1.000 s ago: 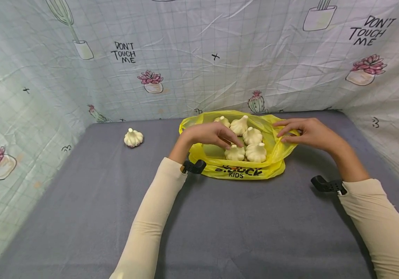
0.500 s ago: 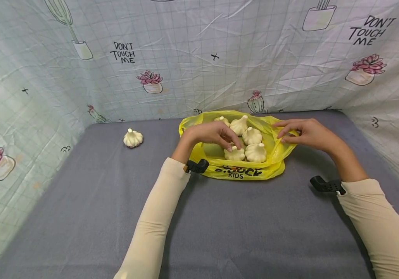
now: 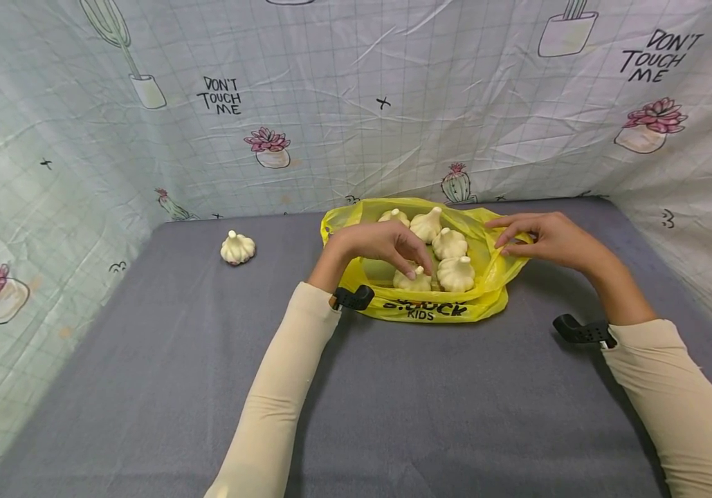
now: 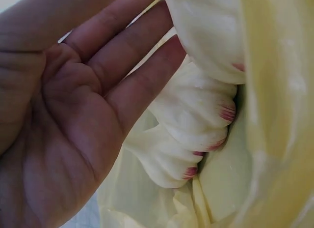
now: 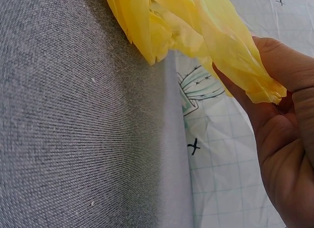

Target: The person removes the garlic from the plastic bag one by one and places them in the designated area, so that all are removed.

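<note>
A yellow plastic bag (image 3: 362, 304) lies with its mouth spread wide, and several garlic bulbs (image 3: 450, 244) sit inside. Reaching in over its left side, my left hand (image 3: 377, 243) holds the front-left garlic bulb (image 3: 414, 279) between thumb and fingers. The left wrist view shows the fingers against one bulb (image 4: 208, 31), with more bulbs beside it; the thumb's contact is out of sight there. At the bag's right edge, my right hand (image 3: 549, 236) pinches the rim, and the right wrist view shows the gathered plastic (image 5: 240, 56) between thumb and fingers.
A single garlic bulb (image 3: 238, 247) stands on the grey cloth-covered table (image 3: 162, 360), well left of the bag. A printed fabric sheet (image 3: 331, 90) hangs behind the table and along its sides.
My left fingers have closed round the front-left garlic bulb, which has shifted slightly left and down inside the bag. The right hand stays at the rim.
</note>
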A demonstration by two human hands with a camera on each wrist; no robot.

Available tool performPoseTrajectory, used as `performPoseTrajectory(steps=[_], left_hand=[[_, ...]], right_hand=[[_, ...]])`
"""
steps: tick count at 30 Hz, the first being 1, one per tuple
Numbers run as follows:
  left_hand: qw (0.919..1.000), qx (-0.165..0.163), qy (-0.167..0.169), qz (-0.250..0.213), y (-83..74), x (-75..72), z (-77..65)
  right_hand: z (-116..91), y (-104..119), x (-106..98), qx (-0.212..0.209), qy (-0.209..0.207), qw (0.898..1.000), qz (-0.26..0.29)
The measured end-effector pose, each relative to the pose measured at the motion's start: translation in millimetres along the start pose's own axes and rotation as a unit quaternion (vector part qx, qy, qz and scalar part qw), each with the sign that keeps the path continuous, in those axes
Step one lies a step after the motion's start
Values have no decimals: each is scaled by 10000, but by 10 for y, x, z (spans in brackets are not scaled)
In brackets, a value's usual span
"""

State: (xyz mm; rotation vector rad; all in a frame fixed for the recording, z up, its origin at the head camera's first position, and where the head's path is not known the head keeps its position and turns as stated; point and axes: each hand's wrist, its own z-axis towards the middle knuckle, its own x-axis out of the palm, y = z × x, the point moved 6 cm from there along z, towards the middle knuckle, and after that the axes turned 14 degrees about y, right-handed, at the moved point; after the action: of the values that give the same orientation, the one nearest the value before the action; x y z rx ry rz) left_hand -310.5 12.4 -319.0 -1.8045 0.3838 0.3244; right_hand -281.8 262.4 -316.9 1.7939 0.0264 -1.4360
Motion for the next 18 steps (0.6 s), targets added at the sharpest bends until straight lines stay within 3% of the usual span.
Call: performPoseTrajectory(steps=[5,13,18], left_hand=[[9999,10,-87,62,2,-5,1],[9997,-38,-6,-254,5,18,14],[9998,85,8,-199,-16,25,9]], right_hand=[[3,-9,5,72,6,10000,3],[-1,8,9,-34,-3,10000,-26],[-2,10,10,-62,15,10000,-26]])
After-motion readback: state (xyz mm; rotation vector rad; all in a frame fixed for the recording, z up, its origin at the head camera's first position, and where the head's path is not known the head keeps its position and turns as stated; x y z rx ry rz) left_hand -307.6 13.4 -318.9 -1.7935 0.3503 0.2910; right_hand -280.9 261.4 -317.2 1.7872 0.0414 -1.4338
